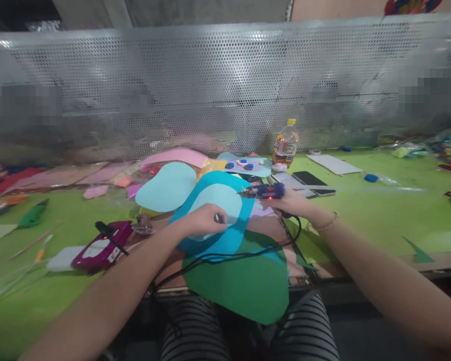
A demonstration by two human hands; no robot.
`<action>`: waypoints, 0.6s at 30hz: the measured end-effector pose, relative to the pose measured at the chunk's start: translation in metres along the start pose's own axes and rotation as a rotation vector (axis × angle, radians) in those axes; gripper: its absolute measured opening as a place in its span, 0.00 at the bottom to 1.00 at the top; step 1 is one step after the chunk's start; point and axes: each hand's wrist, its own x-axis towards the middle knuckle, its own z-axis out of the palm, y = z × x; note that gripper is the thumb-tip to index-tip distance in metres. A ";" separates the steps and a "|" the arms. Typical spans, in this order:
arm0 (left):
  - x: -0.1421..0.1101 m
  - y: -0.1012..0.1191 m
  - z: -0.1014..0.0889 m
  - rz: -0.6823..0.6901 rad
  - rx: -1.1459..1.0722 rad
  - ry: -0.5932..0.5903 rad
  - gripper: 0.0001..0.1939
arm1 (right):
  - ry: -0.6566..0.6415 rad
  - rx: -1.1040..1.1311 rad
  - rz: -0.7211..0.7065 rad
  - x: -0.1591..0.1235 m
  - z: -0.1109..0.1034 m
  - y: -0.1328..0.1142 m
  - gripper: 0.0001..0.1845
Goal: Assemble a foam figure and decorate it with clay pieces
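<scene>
My right hand [291,201] grips a blue hot glue gun [261,190] whose nozzle points left and whose small red light is lit. A long translucent glue stick [368,189] juts from its back end to the right. My left hand [206,220] is closed, fingers curled, over a pale blue sheet shape [220,195]; what lies between the fingers cannot be made out. That shape rests on a larger bright blue sheet [244,220]. Below it, a dark green sheet [244,286] hangs past the table's front edge.
A black cord [240,254] crosses the sheets. At left lie a magenta box [101,248] and a light blue cutout [167,185]. Farther back are a drink bottle [285,143], a dark phone [311,183] and a white board [333,164]. A perforated metal screen [210,75] stands behind.
</scene>
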 end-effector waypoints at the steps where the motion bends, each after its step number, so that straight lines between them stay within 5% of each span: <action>1: 0.001 -0.004 -0.001 -0.031 -0.057 -0.032 0.08 | -0.082 0.044 -0.049 -0.002 -0.001 0.001 0.19; 5: 0.003 -0.017 -0.004 -0.153 -0.281 -0.172 0.12 | -0.299 0.088 -0.186 -0.006 0.001 0.003 0.18; 11: 0.005 -0.030 -0.009 -0.114 -0.441 -0.242 0.15 | -0.370 0.073 -0.430 -0.002 0.020 -0.006 0.20; 18: 0.003 -0.028 -0.015 -0.096 -0.553 -0.307 0.14 | -0.376 0.048 -0.164 -0.006 0.036 -0.018 0.21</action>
